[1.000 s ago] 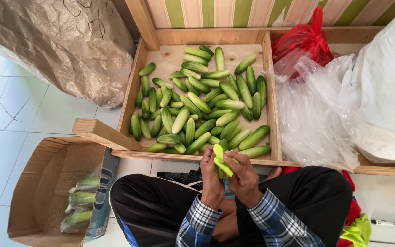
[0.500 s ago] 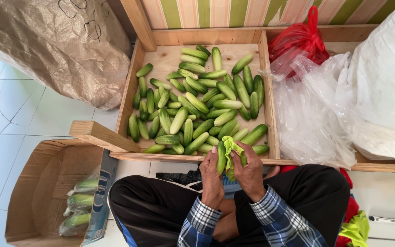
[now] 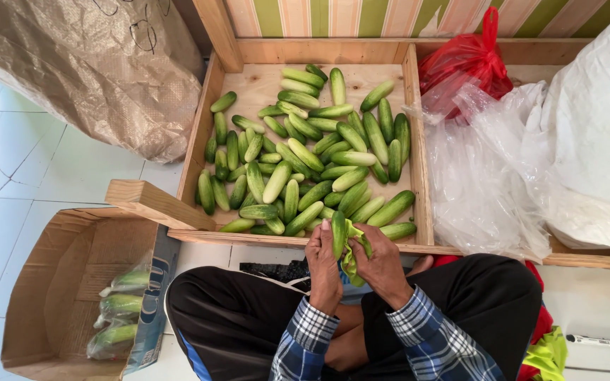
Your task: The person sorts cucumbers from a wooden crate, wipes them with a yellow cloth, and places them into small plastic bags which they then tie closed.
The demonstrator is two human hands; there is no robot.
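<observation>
Standing more upright than half a second ago, the cucumber (image 3: pixel 338 233) points to 12 o'clock at the wooden tray's (image 3: pixel 418 152) near edge; left hand (image 3: pixel 323 262) closes its grip around it, right hand (image 3: pixel 383 262) presses a yellow-green cloth (image 3: pixel 353 248) against it

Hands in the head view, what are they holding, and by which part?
Both hands, left hand and right hand, grip one green cucumber by its lower end, with a yellow-green cloth wrapped against it.
</observation>
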